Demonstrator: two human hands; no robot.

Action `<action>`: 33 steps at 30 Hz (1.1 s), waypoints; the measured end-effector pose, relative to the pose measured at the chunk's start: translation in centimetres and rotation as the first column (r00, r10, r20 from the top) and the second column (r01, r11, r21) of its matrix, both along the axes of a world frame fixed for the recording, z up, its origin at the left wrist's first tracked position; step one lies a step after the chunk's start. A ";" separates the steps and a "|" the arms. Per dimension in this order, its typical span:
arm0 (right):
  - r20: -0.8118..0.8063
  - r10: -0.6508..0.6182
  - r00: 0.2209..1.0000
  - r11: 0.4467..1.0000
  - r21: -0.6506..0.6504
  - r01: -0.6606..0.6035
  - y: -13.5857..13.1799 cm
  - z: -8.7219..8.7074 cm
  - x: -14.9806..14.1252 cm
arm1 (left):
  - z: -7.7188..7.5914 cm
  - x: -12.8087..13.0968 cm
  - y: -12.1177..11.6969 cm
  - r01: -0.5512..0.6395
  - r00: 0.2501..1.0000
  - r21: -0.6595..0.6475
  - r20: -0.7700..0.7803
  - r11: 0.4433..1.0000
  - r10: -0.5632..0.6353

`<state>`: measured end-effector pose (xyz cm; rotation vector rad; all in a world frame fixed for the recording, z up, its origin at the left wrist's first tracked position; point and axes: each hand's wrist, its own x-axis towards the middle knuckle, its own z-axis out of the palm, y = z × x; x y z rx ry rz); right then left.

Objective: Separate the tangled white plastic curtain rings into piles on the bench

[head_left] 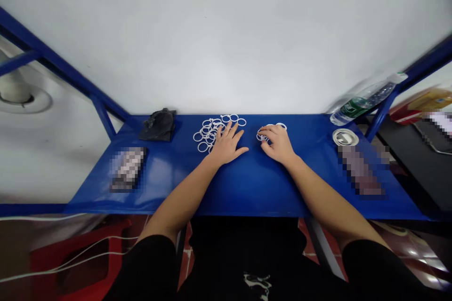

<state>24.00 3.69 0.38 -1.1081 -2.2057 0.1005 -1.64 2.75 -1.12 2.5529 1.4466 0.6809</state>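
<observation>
On the blue tabletop (243, 188) lies a loose cluster of thin white rings (202, 146), some with small knobs where they meet. My left hand (226, 145) rests over the right side of that cluster, its fingers spread and the palm down, hiding part of it. To the right, my right hand (278, 143) curls over a smaller group of white rings (261, 135), with thumb and fingertips closed around the near edge. Another ring (281, 126) shows just beyond its knuckles. How many rings lie under the right hand is hidden.
A crumpled black plastic bag (158, 124) sits at the back left, above a pixelated dark object (129, 169). On the right are a clear bottle (363, 101) with a green label, leaning, a white tape-like roll (345, 138) and another pixelated item (362, 169). Blue frame bars flank the table.
</observation>
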 end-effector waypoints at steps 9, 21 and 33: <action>0.267 -0.196 0.944 0.973 -0.070 0.221 1.3 -3.0 0.6 | 0.2 1.1 2.3 -0.009 0.999 0.017 -0.031 1.000 0.010; 0.147 -0.233 0.961 0.971 -0.026 0.239 0.9 -1.1 1.4 | 0.9 2.8 2.3 0.088 0.996 0.011 0.015 0.996 -0.088; 0.000 0.127 0.992 0.983 -0.133 -0.126 -1.9 1.0 -1.0 | 0.9 3.6 -1.3 0.155 0.743 -0.275 0.666 0.949 0.072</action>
